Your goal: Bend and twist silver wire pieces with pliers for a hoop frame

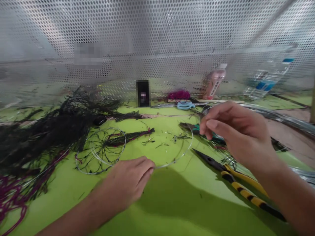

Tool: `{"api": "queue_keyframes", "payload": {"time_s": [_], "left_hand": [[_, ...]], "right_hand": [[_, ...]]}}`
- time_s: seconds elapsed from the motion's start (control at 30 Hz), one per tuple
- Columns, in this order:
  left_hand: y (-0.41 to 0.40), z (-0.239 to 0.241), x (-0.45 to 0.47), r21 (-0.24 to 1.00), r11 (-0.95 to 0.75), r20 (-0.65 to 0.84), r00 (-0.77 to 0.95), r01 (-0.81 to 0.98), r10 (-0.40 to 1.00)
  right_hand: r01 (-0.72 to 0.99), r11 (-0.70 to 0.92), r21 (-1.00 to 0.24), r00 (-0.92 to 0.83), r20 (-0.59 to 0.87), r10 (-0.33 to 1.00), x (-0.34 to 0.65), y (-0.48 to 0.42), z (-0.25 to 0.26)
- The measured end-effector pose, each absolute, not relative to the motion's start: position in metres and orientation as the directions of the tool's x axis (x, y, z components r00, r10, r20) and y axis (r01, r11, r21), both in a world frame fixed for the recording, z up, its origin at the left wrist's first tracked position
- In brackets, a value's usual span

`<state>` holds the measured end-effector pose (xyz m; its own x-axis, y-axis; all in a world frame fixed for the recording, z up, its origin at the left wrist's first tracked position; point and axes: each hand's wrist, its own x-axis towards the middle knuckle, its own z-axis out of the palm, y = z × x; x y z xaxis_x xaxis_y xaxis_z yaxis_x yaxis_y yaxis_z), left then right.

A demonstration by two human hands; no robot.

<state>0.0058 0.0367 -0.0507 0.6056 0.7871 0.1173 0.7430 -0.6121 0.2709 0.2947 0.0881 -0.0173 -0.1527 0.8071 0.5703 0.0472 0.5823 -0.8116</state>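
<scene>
My left hand (131, 175) is closed on a thin pale wire (182, 156), pinched at the fingertips. From there the wire curves up to the right, while loops of wire (125, 141) with dark strands knotted along them lie on its other side. My right hand (237, 134) is raised, its fingers curled and thumb near the index finger; anything between them is too small to make out. Below it rest yellow-and-black long-nose pliers (227, 168). Pliers with green handles (187, 126) lie partly hidden behind its fingers.
Black stringy fibres (64, 124) and magenta cord (12, 196) cover the left side. Along the back are blue-handled scissors (185, 105), a magenta bundle (178, 95), a pink bottle (214, 82) and a clear bottle (267, 82), before a perforated metal panel (157, 32).
</scene>
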Motion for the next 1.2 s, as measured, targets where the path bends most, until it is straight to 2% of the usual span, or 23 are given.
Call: {"api": "queue_keyframes", "payload": {"time_s": [0.23, 0.37, 0.53, 0.67, 0.77, 0.83, 0.93, 1.03, 1.13, 1.2], "left_hand": [[0.029, -0.035, 0.005, 0.382, -0.526, 0.157, 0.508, 0.76, 0.847], [0.028, -0.029, 0.005, 0.4, -0.485, 0.172, 0.456, 0.778, 0.873], [0.023, -0.026, 0.005, 0.405, -0.477, 0.224, 0.421, 0.78, 0.879], [0.019, -0.024, 0.004, 0.31, -0.546, 0.299, 0.465, 0.778, 0.833], [0.02, -0.017, 0.005, 0.237, -0.586, 0.36, 0.49, 0.775, 0.794], [0.022, -0.007, 0.005, 0.238, -0.609, 0.379, 0.505, 0.757, 0.776], [0.03, 0.011, 0.007, 0.255, -0.628, 0.377, 0.522, 0.735, 0.765], [0.037, 0.031, 0.012, 0.232, -0.654, 0.412, 0.536, 0.72, 0.737], [0.041, 0.051, 0.019, 0.173, -0.673, 0.484, 0.533, 0.72, 0.694], [0.04, 0.063, 0.024, 0.174, -0.661, 0.514, 0.505, 0.729, 0.693]], "right_hand": [[0.215, 0.474, -0.854, -0.52, 0.311, 0.795, 0.297, 0.092, -0.017], [0.318, 0.462, -0.828, -0.604, 0.198, 0.772, 0.303, 0.096, -0.016], [0.165, 0.492, -0.855, -0.475, 0.368, 0.799, 0.298, 0.087, -0.014], [0.011, 0.517, -0.856, -0.272, 0.495, 0.825, 0.292, 0.076, -0.01], [-0.016, 0.567, -0.824, -0.138, 0.563, 0.815, 0.289, 0.076, -0.001], [-0.01, 0.609, -0.793, -0.105, 0.607, 0.788, 0.286, 0.081, 0.008], [0.037, 0.66, -0.75, -0.216, 0.639, 0.738, 0.274, 0.09, 0.026], [0.119, 0.654, -0.747, -0.416, 0.561, 0.716, 0.255, 0.093, 0.044], [0.207, 0.617, -0.76, -0.434, 0.494, 0.754, 0.237, 0.089, 0.058], [0.273, 0.61, -0.744, -0.448, 0.462, 0.765, 0.231, 0.086, 0.063]]}}
